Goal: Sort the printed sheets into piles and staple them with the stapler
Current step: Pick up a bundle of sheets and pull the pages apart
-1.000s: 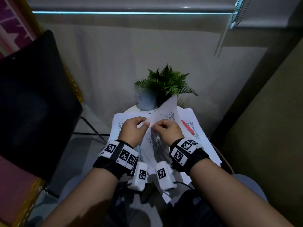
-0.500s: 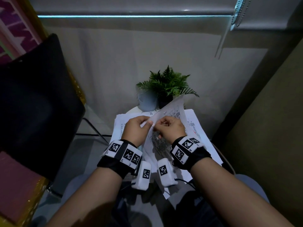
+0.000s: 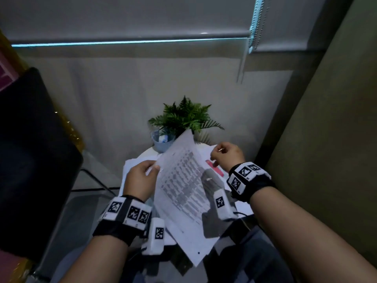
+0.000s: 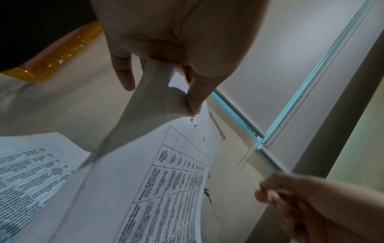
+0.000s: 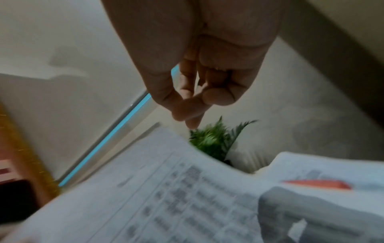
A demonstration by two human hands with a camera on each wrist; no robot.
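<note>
Your left hand (image 3: 140,180) pinches a printed sheet (image 3: 183,193) by its corner, lifted over the pile (image 3: 130,166) on the table. Your right hand (image 3: 227,155), fingers curled, seems empty, above the red stapler (image 3: 214,167). You're mid-sort; next, probably lay this sheet on its matching pile.

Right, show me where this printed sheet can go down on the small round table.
Only a bare sliver of the white round table shows, between the blue-grey cup and the left paper pile. The rest is crowded: the right paper pile carries a red object, and the potted fern fills the far edge.
</note>
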